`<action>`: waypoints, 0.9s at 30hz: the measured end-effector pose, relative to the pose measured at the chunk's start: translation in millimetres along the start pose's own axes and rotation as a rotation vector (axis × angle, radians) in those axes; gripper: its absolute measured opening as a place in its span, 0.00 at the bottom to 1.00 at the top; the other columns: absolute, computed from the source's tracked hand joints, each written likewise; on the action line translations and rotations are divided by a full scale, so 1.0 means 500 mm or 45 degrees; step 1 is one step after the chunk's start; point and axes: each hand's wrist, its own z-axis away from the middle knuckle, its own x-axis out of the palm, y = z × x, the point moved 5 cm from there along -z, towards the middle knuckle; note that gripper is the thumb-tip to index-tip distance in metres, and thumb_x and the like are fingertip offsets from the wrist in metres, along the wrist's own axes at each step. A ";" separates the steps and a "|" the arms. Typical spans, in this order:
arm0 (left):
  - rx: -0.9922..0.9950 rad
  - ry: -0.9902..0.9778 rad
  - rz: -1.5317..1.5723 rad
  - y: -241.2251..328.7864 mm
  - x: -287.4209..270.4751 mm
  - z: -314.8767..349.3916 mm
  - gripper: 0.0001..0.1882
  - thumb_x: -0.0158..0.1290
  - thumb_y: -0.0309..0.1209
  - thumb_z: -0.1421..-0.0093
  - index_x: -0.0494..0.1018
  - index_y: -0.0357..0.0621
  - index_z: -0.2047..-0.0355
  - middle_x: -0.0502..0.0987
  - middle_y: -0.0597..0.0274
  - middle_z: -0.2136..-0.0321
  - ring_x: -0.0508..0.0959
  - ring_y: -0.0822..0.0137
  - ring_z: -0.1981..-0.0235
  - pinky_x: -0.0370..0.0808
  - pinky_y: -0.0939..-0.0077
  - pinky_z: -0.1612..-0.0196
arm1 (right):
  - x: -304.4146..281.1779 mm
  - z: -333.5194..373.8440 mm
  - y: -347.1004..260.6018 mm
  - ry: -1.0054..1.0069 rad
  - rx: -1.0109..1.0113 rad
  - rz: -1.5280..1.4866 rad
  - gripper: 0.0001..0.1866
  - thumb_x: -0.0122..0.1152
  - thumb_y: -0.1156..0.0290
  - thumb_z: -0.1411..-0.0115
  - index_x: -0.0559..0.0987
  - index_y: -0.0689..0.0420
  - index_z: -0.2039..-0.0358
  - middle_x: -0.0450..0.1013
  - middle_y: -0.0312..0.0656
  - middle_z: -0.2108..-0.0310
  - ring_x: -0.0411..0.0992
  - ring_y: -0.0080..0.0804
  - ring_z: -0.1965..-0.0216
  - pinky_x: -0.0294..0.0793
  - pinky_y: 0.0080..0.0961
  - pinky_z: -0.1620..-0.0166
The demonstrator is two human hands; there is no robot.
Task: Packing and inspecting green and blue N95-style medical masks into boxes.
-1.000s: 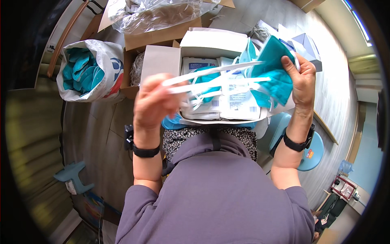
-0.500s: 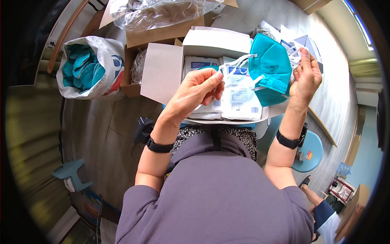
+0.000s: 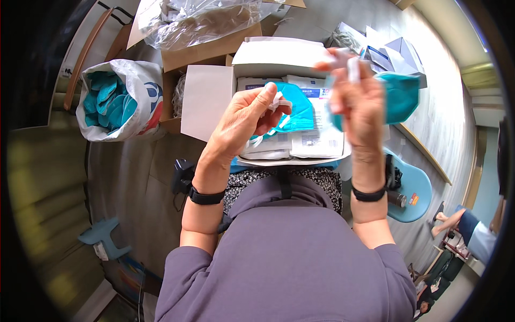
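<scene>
My left hand (image 3: 241,115) is closed in a pinch on the white straps of a teal face mask (image 3: 298,110), which hangs over the box. My right hand (image 3: 360,104) is smeared by motion; a white strap shows at its fingers, and a second teal face mask (image 3: 401,95) spreads out behind and beside it. Below both hands stands an opened white carton (image 3: 206,102) holding several white printed packets (image 3: 317,144). The far right part of the carton is hidden by my right hand and the mask.
At the left a white plastic bag (image 3: 147,115) is filled with teal masks (image 3: 110,99). Beyond the carton lies a brown box (image 3: 214,51) with clear plastic wrap (image 3: 209,24). A light-blue stool (image 3: 416,182) stands at the right, and another person's legs (image 3: 453,220) show farther right.
My right hand has swung inward and left, with a mask now out to its right. The left hand has moved slightly left and lower, and a teal mask now shows beside it.
</scene>
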 end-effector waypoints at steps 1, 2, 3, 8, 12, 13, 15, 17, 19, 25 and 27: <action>0.014 -0.004 0.014 0.002 0.004 0.001 0.27 0.45 0.51 0.29 0.79 0.38 0.66 0.72 0.71 0.81 0.61 0.85 0.84 0.55 0.88 0.82 | 0.028 0.000 0.034 -0.118 0.127 -0.057 0.13 0.59 0.68 0.34 0.77 0.62 0.53 0.80 0.45 0.60 0.62 0.13 0.83 0.63 0.09 0.78; 0.028 -0.010 0.024 0.005 0.012 0.000 0.27 0.45 0.51 0.29 0.79 0.38 0.65 0.72 0.70 0.81 0.61 0.85 0.84 0.55 0.88 0.82 | 0.043 0.003 0.065 -0.203 0.211 -0.050 0.15 0.58 0.67 0.33 0.76 0.64 0.51 0.80 0.44 0.60 0.62 0.14 0.82 0.64 0.11 0.78; 0.039 -0.015 0.032 0.009 0.018 0.001 0.27 0.45 0.51 0.29 0.78 0.39 0.65 0.72 0.70 0.81 0.61 0.85 0.84 0.55 0.88 0.82 | 0.058 0.008 0.083 -0.264 0.191 0.024 0.17 0.56 0.62 0.31 0.77 0.63 0.50 0.80 0.42 0.63 0.61 0.12 0.83 0.61 0.10 0.78; 0.059 0.027 -0.067 0.022 0.017 0.019 0.15 0.52 0.39 0.30 0.76 0.39 0.68 0.71 0.72 0.79 0.65 0.85 0.81 0.58 0.91 0.80 | 0.049 0.021 0.085 -0.492 0.367 0.251 0.15 0.61 0.60 0.33 0.80 0.62 0.65 0.73 0.32 0.78 0.63 0.13 0.80 0.60 0.12 0.79; 0.052 -0.032 -0.107 0.015 0.023 0.013 0.16 0.52 0.40 0.30 0.75 0.39 0.70 0.71 0.73 0.79 0.66 0.84 0.78 0.61 0.88 0.77 | 0.028 0.033 0.088 -0.528 0.286 0.378 0.15 0.68 0.64 0.38 0.76 0.60 0.76 0.65 0.26 0.82 0.59 0.11 0.78 0.56 0.15 0.77; 0.082 -0.033 -0.165 0.012 0.028 0.012 0.16 0.52 0.39 0.30 0.75 0.39 0.70 0.71 0.73 0.79 0.65 0.84 0.79 0.60 0.88 0.77 | 0.023 0.036 0.088 -0.523 0.332 0.347 0.16 0.69 0.65 0.39 0.75 0.59 0.77 0.64 0.25 0.81 0.58 0.11 0.77 0.56 0.15 0.76; 0.163 -0.055 -0.278 0.007 0.041 -0.005 0.15 0.52 0.37 0.30 0.74 0.39 0.70 0.69 0.75 0.80 0.64 0.85 0.80 0.59 0.88 0.78 | 0.010 0.033 0.075 -0.500 0.405 0.301 0.17 0.71 0.68 0.42 0.72 0.58 0.80 0.62 0.24 0.81 0.56 0.11 0.76 0.55 0.16 0.75; 0.274 0.028 -0.636 0.004 0.036 -0.007 0.13 0.52 0.32 0.32 0.73 0.36 0.71 0.69 0.72 0.82 0.64 0.82 0.79 0.61 0.82 0.76 | 0.010 0.045 0.068 -0.466 0.494 0.202 0.14 0.69 0.74 0.42 0.74 0.57 0.81 0.65 0.23 0.81 0.59 0.09 0.76 0.57 0.15 0.75; 0.382 0.097 -0.812 0.009 0.041 -0.005 0.10 0.52 0.29 0.33 0.76 0.35 0.70 0.69 0.70 0.83 0.65 0.81 0.78 0.61 0.81 0.77 | -0.014 0.046 0.082 -0.400 0.366 0.384 0.14 0.65 0.77 0.40 0.71 0.58 0.81 0.71 0.28 0.78 0.67 0.11 0.72 0.67 0.15 0.71; 0.305 0.176 -0.538 0.016 0.087 -0.019 0.15 0.50 0.32 0.31 0.74 0.36 0.73 0.70 0.69 0.83 0.66 0.81 0.81 0.62 0.81 0.78 | -0.012 0.024 0.097 -0.022 0.086 0.235 0.16 0.61 0.73 0.35 0.69 0.61 0.79 0.68 0.30 0.80 0.63 0.13 0.73 0.67 0.18 0.72; 0.268 0.197 -0.294 0.000 0.095 -0.026 0.16 0.48 0.34 0.29 0.73 0.38 0.72 0.69 0.72 0.82 0.65 0.82 0.81 0.60 0.84 0.79 | -0.007 0.016 0.091 0.020 0.044 0.194 0.17 0.63 0.70 0.36 0.69 0.60 0.79 0.65 0.29 0.81 0.60 0.13 0.74 0.65 0.18 0.73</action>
